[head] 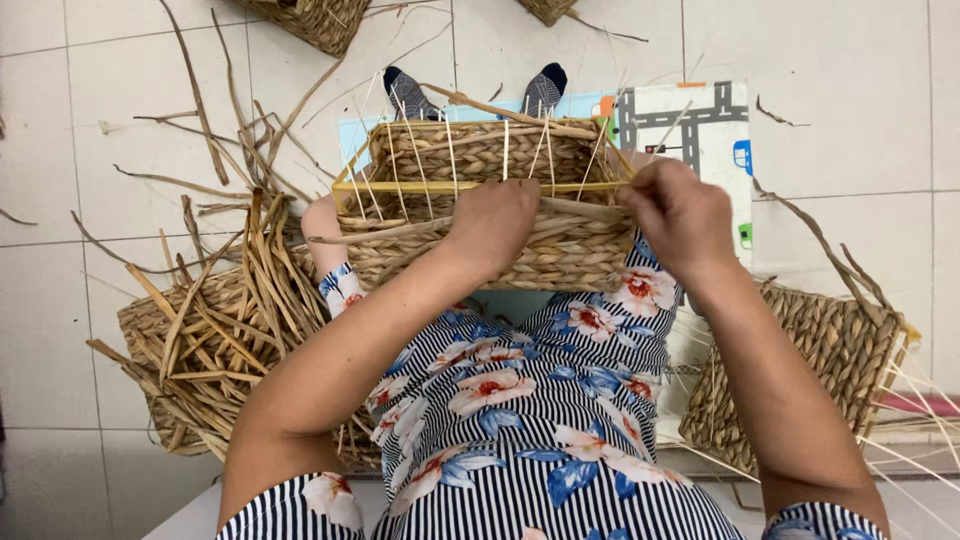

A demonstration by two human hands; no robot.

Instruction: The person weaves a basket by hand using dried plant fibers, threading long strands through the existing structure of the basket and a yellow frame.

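A half-woven rectangular straw basket (480,160) rests on my lap, its thin pale upright stakes sticking out around a yellowish frame rim. My left hand (495,225) presses against the near wall of the basket, fingers curled over the woven strands. My right hand (680,210) pinches a flat dried strand (600,210) at the basket's right near corner. The strand runs leftwards along the wall towards my left hand. My feet in dark socks (545,90) show beyond the basket.
A pile of loose dried straw strips (230,280) lies on a woven basket at my left. Another woven basket (830,370) sits at my right. A printed play mat (700,125) covers the tiled floor beneath. More woven pieces (310,20) lie at the top.
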